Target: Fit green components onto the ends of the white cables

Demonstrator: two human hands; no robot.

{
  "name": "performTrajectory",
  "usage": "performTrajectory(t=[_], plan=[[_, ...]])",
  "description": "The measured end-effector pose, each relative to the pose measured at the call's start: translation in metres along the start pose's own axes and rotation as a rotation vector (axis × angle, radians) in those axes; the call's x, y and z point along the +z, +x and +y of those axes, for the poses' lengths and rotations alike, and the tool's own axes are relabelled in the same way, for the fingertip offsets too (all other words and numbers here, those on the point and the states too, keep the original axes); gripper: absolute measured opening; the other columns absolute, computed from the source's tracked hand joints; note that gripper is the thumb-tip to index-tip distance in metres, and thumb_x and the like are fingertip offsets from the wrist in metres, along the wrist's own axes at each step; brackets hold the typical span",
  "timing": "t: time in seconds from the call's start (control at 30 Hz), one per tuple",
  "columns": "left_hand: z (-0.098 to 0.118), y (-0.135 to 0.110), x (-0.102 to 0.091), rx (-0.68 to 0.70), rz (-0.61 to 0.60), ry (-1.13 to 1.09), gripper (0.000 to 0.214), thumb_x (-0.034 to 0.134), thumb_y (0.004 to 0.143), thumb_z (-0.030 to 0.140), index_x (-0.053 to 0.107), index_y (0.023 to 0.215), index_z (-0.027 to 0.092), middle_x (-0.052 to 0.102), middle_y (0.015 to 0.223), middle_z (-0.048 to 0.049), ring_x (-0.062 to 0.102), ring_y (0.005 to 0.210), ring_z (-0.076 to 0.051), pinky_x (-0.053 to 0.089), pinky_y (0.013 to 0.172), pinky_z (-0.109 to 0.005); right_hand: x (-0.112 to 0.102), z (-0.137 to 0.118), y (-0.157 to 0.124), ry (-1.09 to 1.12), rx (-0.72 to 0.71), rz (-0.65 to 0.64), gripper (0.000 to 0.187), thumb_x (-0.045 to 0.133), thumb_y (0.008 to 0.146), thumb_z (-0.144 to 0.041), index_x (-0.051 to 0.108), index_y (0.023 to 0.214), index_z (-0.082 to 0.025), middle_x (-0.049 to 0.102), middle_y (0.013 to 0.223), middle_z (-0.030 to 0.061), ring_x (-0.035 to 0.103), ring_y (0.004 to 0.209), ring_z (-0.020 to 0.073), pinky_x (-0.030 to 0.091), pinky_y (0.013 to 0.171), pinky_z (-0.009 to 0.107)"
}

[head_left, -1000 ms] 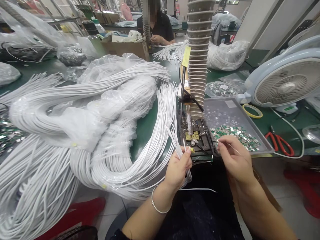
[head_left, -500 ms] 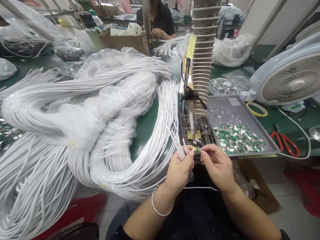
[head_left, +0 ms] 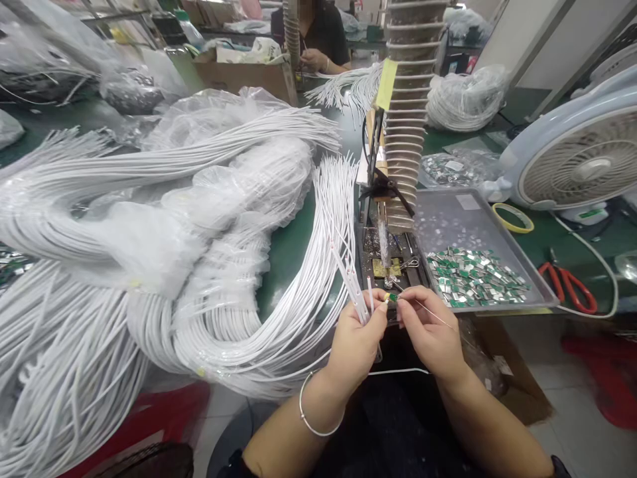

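My left hand [head_left: 354,340] is closed around a few white cable ends [head_left: 354,285] that stick up from its fingers. My right hand [head_left: 428,332] pinches a small green circuit board [head_left: 393,297] at its fingertips, and a thin wire [head_left: 432,312] runs out to the right from the pinch. The board meets the tip of one cable held by my left thumb. Both hands sit just in front of the dark soldering jig [head_left: 385,259] with a brass pad. A grey tray [head_left: 448,219] to the right holds several more small green boards [head_left: 475,277].
Big bundles of white cable [head_left: 174,232], some in plastic bags, fill the green table on the left. A ribbed hose [head_left: 411,99] rises behind the jig. A fan [head_left: 577,166], a tape roll [head_left: 512,218] and red scissors [head_left: 572,289] lie to the right. Another person sits at the far table.
My right hand came left from the tray's edge with a small green board and now meets my left hand at the cable tip. The view shifted slightly.
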State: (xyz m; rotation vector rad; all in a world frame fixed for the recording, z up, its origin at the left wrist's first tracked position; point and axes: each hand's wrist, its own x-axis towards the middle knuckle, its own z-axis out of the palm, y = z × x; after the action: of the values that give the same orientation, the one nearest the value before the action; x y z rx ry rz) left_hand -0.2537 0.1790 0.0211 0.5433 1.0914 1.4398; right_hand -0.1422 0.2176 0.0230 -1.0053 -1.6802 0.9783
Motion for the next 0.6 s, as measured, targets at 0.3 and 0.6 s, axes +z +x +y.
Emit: performTrajectory(t=[0.3,0.6], plan=[[0.006,0.0,0.003,-0.005,0.05,0.022,0.009,0.06,0.076,0.023,0.057,0.078,0.015,0.051,0.068,0.0032,0.033,0.046,-0.002,0.029,0.048,-0.018,-0.005,0.011,-0.003,-0.15,-0.239,0.056,0.022,0.045,0.086,-0.011,0.06,0.099,-0.021,0.061,0.089,0.0044,0.061,0.073,0.0132,0.054,0.065,0.029],[0.016,0.002,0.008,-0.04,0.066,0.018,0.013,0.059,0.077,0.024,0.054,0.083,0.014,0.04,0.052,0.0086,0.026,0.041,-0.002,0.021,0.042,-0.016,-0.008,0.015,-0.01,-0.15,-0.486,0.074,0.033,0.044,0.085,-0.008,0.054,0.114,-0.021,0.066,0.102,0.0092,0.065,0.088,0.0187,0.058,0.069,0.035]])
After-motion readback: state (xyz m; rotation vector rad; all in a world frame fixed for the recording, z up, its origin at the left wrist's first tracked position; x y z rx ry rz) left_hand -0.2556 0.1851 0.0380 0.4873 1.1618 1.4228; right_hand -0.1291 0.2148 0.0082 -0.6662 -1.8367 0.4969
